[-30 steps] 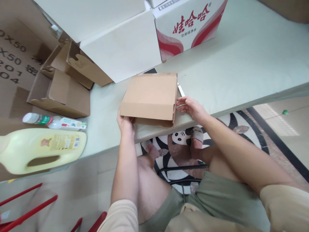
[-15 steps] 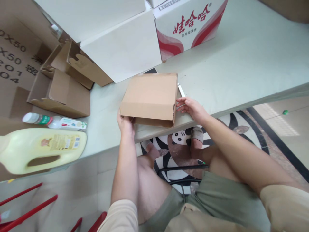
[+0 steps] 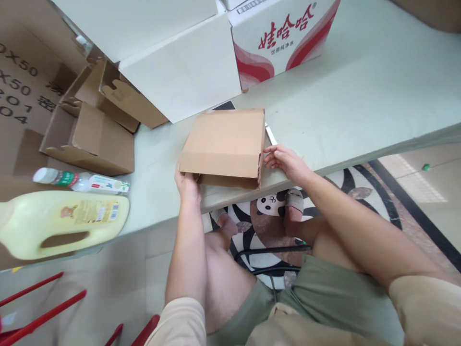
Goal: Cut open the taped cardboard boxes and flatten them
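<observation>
pale green table (image 3: 360,96) filling upper view, patterned floor showing below; left hand (image 3: 187,185) curling around near left corner of small cardboard box (image 3: 225,142), fingertips hiding under it; right hand (image 3: 286,161) holding fingers together, tips touching box's near right edge; box sitting closed by table's near edge; white box (image 3: 180,62) and red-and-white carton (image 3: 284,33) standing behind it; open brown boxes (image 3: 90,139), water bottle (image 3: 79,181), yellow jug (image 3: 61,223) lying well to left
</observation>
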Motion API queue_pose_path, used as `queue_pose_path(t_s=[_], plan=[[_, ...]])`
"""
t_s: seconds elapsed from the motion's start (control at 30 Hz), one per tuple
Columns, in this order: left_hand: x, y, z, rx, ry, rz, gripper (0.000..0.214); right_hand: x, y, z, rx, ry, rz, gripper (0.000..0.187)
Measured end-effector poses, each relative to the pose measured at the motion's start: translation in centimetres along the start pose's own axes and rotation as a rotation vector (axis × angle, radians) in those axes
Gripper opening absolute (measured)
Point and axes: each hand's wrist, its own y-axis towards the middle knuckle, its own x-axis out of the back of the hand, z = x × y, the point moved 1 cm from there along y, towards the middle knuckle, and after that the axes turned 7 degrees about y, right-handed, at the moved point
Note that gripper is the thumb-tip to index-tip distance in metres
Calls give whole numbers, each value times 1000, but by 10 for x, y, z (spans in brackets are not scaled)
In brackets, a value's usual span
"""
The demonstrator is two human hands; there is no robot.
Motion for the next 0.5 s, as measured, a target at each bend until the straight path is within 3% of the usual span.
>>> queue_pose_path(t_s=[0.5], plan=[[-1,-2,-1,12,-18,-17,59,-2,-2,5,0,-59,14,26]])
